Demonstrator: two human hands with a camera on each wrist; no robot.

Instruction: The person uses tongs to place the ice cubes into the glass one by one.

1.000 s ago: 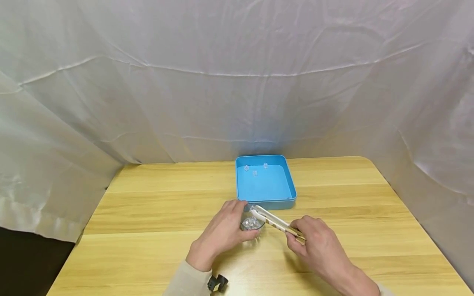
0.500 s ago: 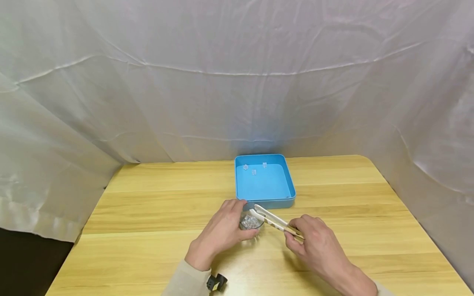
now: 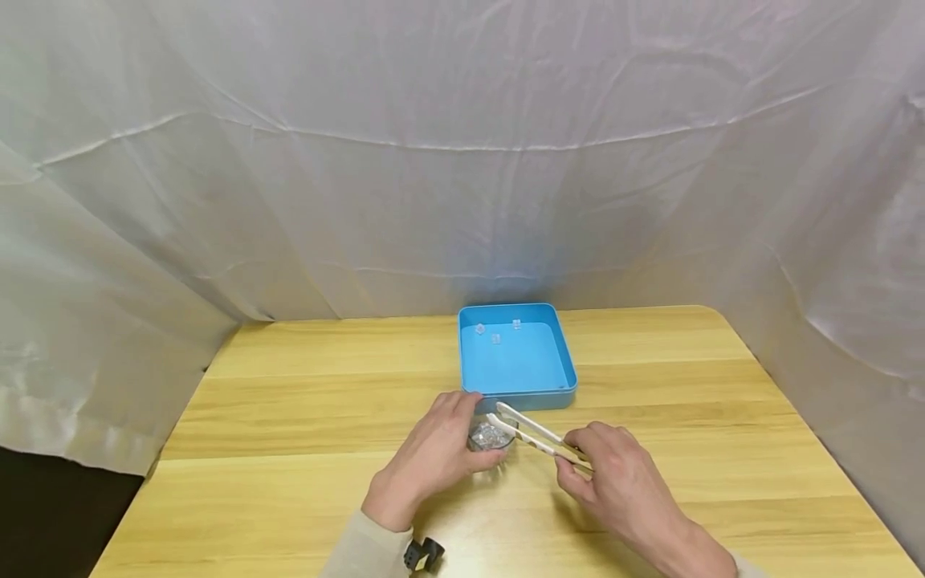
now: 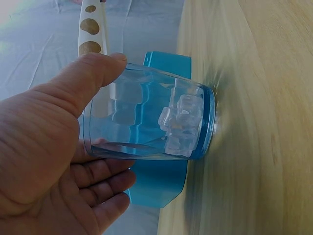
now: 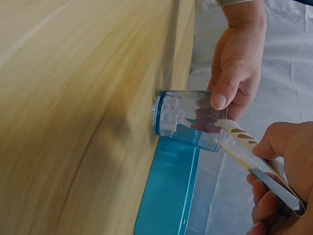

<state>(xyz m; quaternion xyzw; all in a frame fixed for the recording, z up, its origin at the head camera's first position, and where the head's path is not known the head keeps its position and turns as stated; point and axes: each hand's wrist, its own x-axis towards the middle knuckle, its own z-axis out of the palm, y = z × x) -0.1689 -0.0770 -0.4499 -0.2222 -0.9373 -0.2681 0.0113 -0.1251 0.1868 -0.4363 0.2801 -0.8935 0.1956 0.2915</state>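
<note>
A clear tumbler [image 4: 124, 125] stands upright on the table, and my left hand [image 3: 433, 453] grips it with thumb and fingers round its upper part. Several clear ice-like cubes [image 4: 187, 110] lie at its bottom. My right hand [image 3: 625, 482] holds white tongs [image 5: 240, 135] with brown spots and gold-coloured handle ends. Their arms are spread apart, with the tips at the tumbler's mouth and no cube between them. Behind the tumbler, a shallow blue box [image 3: 516, 371] carries a few loose clear cubes [image 3: 495, 339] toward its far left.
The wooden table [image 3: 289, 417] reaches back to a grey-white curtain [image 3: 462, 201], which also hangs at both sides. A small black device [image 3: 423, 554] sits at the left wrist by the beige sleeve [image 3: 368, 546].
One second ago the tongs held a clear cube over the tumbler's mouth. The cube has been let go, and the tongs' arms have spread. The left hand has stayed in place.
</note>
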